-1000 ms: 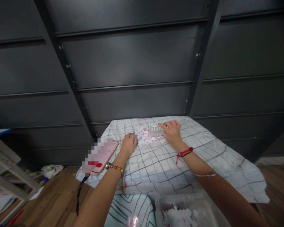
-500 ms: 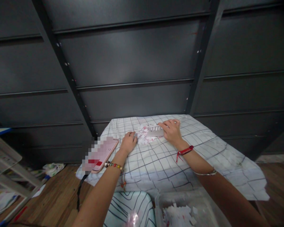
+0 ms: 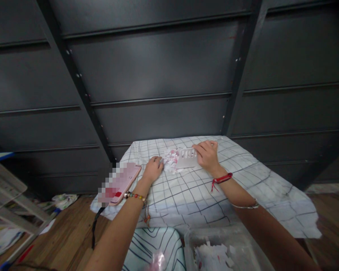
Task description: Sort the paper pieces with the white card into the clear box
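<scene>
My right hand (image 3: 208,156) grips a white slotted piece (image 3: 185,160), a flat panel with a row of openings along its upper part. It is tilted up on edge, and its far end is hidden behind my fingers. Left of it lies a heap of small white and pink paper scraps (image 3: 171,159). My left hand (image 3: 154,168) rests on the cloth at the heap's left side, fingers extended and the fingertips touching the scraps. The checked white cloth (image 3: 186,195) covers the table beneath both hands.
A pink-cased phone (image 3: 127,184) with a black cable lies on the table's left. Nearer me are a striped tray (image 3: 169,244) holding a shiny pink packet and a clear plastic bin (image 3: 243,248) with paper pieces. A dark panelled wall (image 3: 158,71) rises behind.
My right hand has shifted slightly right, and the slotted piece has moved with it, now showing more of its face. My left hand stays almost in the same place.
</scene>
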### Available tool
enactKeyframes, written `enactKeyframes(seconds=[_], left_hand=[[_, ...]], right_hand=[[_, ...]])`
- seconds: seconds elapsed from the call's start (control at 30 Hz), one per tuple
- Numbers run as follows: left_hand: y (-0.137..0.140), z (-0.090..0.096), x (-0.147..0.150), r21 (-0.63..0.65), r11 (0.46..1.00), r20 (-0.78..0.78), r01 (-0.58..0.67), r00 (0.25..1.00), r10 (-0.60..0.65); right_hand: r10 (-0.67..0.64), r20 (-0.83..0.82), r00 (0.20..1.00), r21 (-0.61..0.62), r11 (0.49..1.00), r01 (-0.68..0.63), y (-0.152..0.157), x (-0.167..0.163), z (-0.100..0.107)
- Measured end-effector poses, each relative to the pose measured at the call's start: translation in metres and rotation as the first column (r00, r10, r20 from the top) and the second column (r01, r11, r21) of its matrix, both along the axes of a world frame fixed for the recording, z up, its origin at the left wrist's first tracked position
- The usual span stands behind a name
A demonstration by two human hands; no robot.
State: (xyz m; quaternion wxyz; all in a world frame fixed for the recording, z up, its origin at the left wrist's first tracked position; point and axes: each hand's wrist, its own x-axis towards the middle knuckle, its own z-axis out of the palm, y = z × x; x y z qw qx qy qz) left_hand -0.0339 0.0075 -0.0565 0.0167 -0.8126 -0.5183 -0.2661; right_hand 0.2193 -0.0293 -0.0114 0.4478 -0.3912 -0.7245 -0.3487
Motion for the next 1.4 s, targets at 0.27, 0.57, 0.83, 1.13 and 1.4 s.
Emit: enactKeyframes(seconds=[0.27, 0.57, 0.83, 1.13, 1.4], left_hand=[[0.0019, -0.0023, -0.0012, 0.022, 1.0, 0.022, 0.012, 1.0, -0.012], [0.0035, -0.004, -0.0017, 0.025, 0.999, 0.024, 0.021, 0.999, -0.022], [0.0045, -0.0051, -0.0018, 0.031, 0.999, 0.024, 0.021, 0.999, -0.022], [0.0021, -0.0027, -0.0008, 0.033, 0.999, 0.026, 0.024, 0.999, -0.025], [0.0032, -0.0045, -0.001, 0.034, 0.999, 0.035, 0.028, 0.999, -0.029]], right_hand=[[0.049, 0.017, 0.999, 0.034, 0.998, -0.05, -0.0018, -0.0012, 0.0014], [0.026, 0.007, 1.0, 0.036, 0.999, -0.027, -0.0007, 0.0009, 0.0023], [0.039, -0.002, 0.999, 0.037, 0.999, -0.039, -0.0021, 0.0013, 0.0032], [0.067, -0.002, 0.998, 0.013, 0.998, -0.067, -0.0039, 0.001, 0.0036], [0.088, -0.007, 0.996, -0.018, 0.996, -0.088, -0.0039, 0.0014, 0.0038]])
